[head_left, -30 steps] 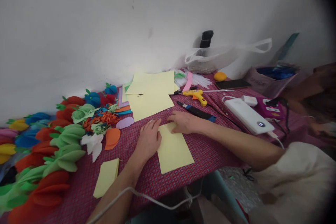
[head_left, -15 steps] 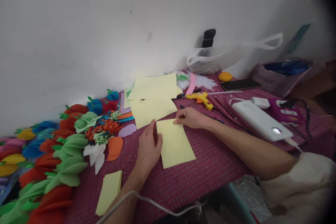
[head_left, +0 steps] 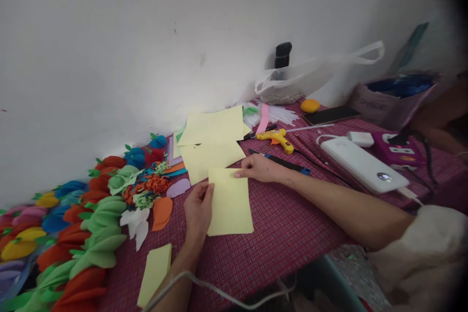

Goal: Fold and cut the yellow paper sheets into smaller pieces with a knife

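Between my hands lies a pale yellow sheet of paper (head_left: 230, 207), roughly upright in view on the checked red cloth. My left hand (head_left: 199, 207) has its fingers curled in, with thumb and fingertips on the sheet's upper left edge. At the top right corner, my right hand (head_left: 261, 167) pinches the same sheet between thumb and fingers. Larger yellow sheets (head_left: 210, 158) lie just beyond it. Beside my left forearm rests a small stack of cut yellow paper (head_left: 155, 273). A long black and blue tool (head_left: 287, 163) lies behind my right hand.
Paper fruit and flower shapes (head_left: 104, 214) crowd the left side, with orange cutouts (head_left: 162, 213) nearer. Farther right are a yellow glue gun (head_left: 278, 137), a white power bank (head_left: 361, 163), a purple power strip (head_left: 398, 150) and a phone (head_left: 331, 114). A white cable (head_left: 219, 292) crosses the front.
The sheet has turned straighter and shifted left. My left hand's fingers, stretched beside the sheet before, are now curled at its edge. My right hand has moved slightly left with the corner.
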A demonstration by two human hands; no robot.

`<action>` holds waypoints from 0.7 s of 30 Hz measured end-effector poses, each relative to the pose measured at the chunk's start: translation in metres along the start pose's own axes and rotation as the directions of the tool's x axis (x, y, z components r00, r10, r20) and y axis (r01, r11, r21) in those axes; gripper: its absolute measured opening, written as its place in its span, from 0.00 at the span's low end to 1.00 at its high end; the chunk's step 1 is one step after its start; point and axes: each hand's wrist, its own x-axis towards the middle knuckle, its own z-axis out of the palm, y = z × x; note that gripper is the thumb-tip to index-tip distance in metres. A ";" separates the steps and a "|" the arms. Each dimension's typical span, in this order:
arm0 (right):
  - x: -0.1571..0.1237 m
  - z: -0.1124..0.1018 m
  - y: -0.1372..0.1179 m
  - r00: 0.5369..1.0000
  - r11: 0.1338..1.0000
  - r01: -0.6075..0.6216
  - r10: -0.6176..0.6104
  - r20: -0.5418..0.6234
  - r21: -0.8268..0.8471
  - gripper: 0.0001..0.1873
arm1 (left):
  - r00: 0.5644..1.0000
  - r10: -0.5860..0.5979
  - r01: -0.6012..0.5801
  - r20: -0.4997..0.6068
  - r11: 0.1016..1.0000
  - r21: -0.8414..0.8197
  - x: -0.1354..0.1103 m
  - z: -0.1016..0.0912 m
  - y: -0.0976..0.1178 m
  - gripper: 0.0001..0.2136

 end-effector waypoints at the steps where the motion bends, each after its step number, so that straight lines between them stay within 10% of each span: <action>1: 0.000 -0.001 0.000 1.000 0.996 0.001 -0.003 0.021 0.088 0.24 | 0.999 -0.034 0.034 -0.020 0.999 -0.028 0.001 -0.001 0.000 0.11; 7: 0.000 -0.005 -0.003 0.995 0.840 -0.036 -0.019 0.095 0.541 0.16 | 0.970 -0.240 0.220 -0.023 0.920 -0.323 0.005 -0.004 0.001 0.12; 21: -0.001 0.001 0.002 0.985 0.767 -0.094 -0.019 0.169 0.634 0.12 | 0.953 -0.287 0.299 0.097 0.832 -0.467 0.003 0.001 0.002 0.15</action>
